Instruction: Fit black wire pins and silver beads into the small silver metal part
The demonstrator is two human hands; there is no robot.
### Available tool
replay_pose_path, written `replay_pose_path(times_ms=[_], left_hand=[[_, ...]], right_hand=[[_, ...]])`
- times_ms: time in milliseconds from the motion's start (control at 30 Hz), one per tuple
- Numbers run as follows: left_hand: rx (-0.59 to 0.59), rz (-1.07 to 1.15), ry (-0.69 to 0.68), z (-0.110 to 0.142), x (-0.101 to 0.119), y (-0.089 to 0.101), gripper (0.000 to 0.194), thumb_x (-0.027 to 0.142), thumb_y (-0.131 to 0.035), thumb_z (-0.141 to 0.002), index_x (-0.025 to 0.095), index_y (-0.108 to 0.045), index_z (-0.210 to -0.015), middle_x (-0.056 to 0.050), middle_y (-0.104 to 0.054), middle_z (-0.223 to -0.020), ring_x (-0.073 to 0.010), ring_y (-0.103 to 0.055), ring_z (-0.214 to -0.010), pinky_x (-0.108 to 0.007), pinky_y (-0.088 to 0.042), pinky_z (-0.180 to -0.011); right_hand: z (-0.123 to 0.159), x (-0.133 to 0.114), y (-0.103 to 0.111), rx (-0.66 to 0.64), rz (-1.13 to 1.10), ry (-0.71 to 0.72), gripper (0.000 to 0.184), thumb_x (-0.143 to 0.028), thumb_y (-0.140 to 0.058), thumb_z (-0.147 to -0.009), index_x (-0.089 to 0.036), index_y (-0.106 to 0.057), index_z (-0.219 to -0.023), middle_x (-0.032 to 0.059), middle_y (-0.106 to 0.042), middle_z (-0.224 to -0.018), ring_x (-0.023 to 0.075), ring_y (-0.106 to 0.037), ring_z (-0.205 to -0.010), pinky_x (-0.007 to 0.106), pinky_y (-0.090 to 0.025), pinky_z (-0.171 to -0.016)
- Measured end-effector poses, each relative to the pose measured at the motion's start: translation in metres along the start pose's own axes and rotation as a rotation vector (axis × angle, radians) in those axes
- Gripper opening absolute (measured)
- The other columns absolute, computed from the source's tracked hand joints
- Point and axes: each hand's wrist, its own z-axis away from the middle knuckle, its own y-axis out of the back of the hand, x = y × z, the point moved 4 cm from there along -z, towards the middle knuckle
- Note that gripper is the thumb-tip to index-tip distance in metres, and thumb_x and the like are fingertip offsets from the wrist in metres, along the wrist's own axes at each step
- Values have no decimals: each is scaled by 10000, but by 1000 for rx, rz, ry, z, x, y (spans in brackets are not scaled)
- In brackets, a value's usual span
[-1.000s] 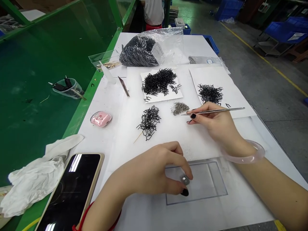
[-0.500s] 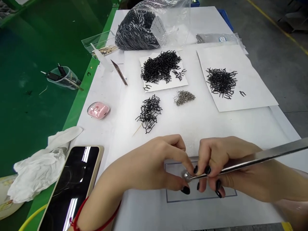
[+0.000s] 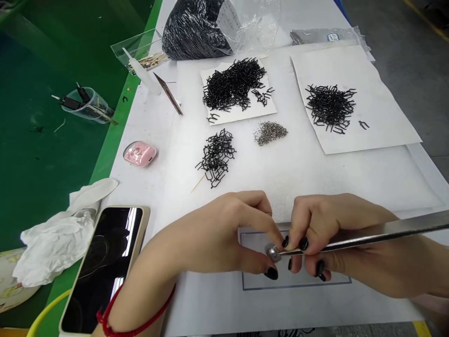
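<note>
Small round metal part (image 3: 271, 252) and steel tweezers (image 3: 368, 235)
Part sits over the clear plastic sheet (image 3: 298, 278); the near-level tweezers' tips touch it.

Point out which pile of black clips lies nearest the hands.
The small loose pile of black clips, lying straight on the white table cover with no paper sheet under it, just beyond the left hand. The other two piles sit farther back on paper sheets.

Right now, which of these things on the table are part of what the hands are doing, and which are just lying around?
In use:
left hand pinching a small round metal part
right hand holding tweezers, tips at that part
clear plate beneath

Lying about:
phone
pink case
white cloth
plastic cup
</note>
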Motion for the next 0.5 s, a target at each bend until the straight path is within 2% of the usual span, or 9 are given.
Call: replay_pose_path(times_ms=[133,300,500], left_hand=[[4,-1,-13,0,1,0,221,137,-831,-688,194,-766,-892,13,-539,-903,-88,-547,-747,-213,-441,-657],[5,2,-25,0,1,0,215,141,-829,-694,198,-768,-892,18,-540,-900,-77,-547,-740,-204,-445,-664],[10,0,-15,0,1,1,212,141,-829,-693,194,-770,-890,17,-545,-896,-81,-548,-737,-209,-445,-660]], right_hand=[[-3,-3,0,2,13,4,163,-48,-545,-902,-209,-570,-912,13,-608,-922,120,-690,-741,199,-568,-569],[-5,-6,1,3,54,13,157,-49,-566,-891,-205,-555,-881,-4,-626,-860,93,-666,-729,188,-566,-618],[0,-5,-1,1,80,35,160,-67,-578,-891,-223,-554,-915,-14,-624,-911,86,-670,-779,178,-559,-660]])
